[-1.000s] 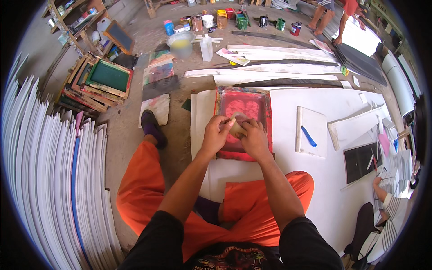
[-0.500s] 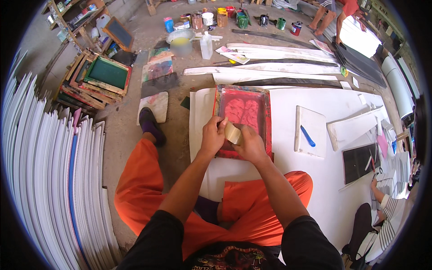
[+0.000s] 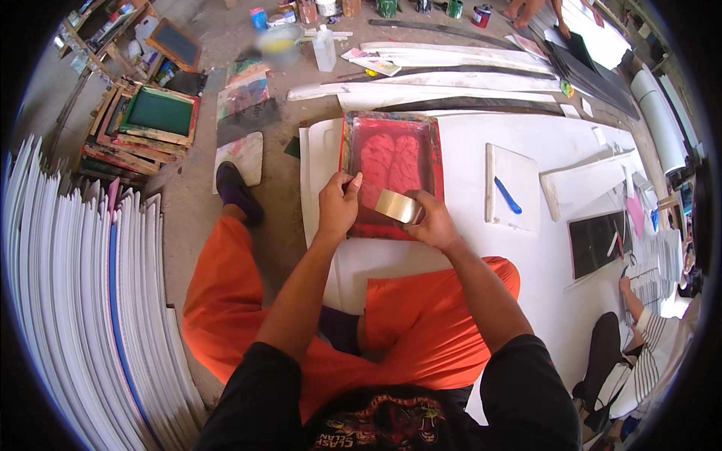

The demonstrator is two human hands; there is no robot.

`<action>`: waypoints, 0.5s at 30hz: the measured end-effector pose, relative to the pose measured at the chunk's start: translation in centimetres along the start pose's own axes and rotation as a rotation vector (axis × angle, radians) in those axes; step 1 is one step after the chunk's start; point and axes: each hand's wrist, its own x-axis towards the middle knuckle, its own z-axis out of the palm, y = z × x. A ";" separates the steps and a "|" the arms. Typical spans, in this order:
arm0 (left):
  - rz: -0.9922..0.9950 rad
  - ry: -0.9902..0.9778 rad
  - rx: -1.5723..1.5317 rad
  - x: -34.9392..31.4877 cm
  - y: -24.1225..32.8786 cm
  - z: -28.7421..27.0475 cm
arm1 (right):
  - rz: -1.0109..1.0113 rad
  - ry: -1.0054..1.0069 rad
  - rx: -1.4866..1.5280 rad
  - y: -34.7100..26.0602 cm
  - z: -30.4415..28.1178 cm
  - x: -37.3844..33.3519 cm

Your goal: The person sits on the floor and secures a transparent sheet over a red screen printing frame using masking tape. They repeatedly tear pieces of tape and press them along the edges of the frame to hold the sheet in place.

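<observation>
A shiny tan tape roll (image 3: 397,206) — tilted, in the right hand (image 3: 434,220) — hangs over a red-stained frame (image 3: 437,154).

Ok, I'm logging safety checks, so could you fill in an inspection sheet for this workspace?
Surface: large white sheet, with a red-stained frame lying on it.
Job's things: tape roll, held over the frame's lower part.
Clutter: blue-handled tool on a white board; long white strips and paint tins beyond.
Hands: right hand grips the tape roll; left hand is closed, but what it pinches is unclear.
Cables: nothing seen.
Surroundings: upright stacked sheets at left; striped sleeve of a person at lower right; another person's arm at upper right.
</observation>
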 end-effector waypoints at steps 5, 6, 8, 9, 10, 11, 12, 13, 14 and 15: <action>0.008 0.074 -0.041 -0.2 -1.9 -0.2 | -0.097 -0.157 -0.317 0.9 -3.2 1.0; -0.053 0.044 -0.055 -0.1 -2.4 -0.4 | -0.101 -0.178 -0.356 1.1 -3.8 1.0; -0.177 -0.013 -0.081 0.0 -2.8 -0.8 | -0.117 -0.119 -0.279 2.4 -4.0 0.3; -0.208 -0.039 -0.117 0.0 -2.6 -0.8 | 0.032 -0.147 -0.166 2.1 -4.1 -0.2; -0.252 -0.049 -0.161 -0.1 -2.4 -0.8 | 0.093 -0.155 -0.074 2.3 -4.0 -0.5; -0.293 -0.062 -0.205 -0.1 -2.2 -0.6 | 0.155 -0.155 0.014 2.4 -3.9 -0.9; -0.335 -0.076 -0.249 -0.1 -2.2 -0.4 | 0.129 -0.134 0.079 2.7 -3.7 -1.2; -0.310 -0.081 -0.219 -0.1 -2.3 -0.2 | 0.139 -0.147 0.104 3.0 -3.8 -1.5; -0.287 -0.085 -0.187 -0.1 -2.8 -0.2 | 0.148 -0.161 0.132 3.0 -3.8 -1.7; -0.264 -0.084 -0.150 -0.2 -3.6 -0.4 | 0.188 -0.215 0.126 2.2 -4.1 -1.4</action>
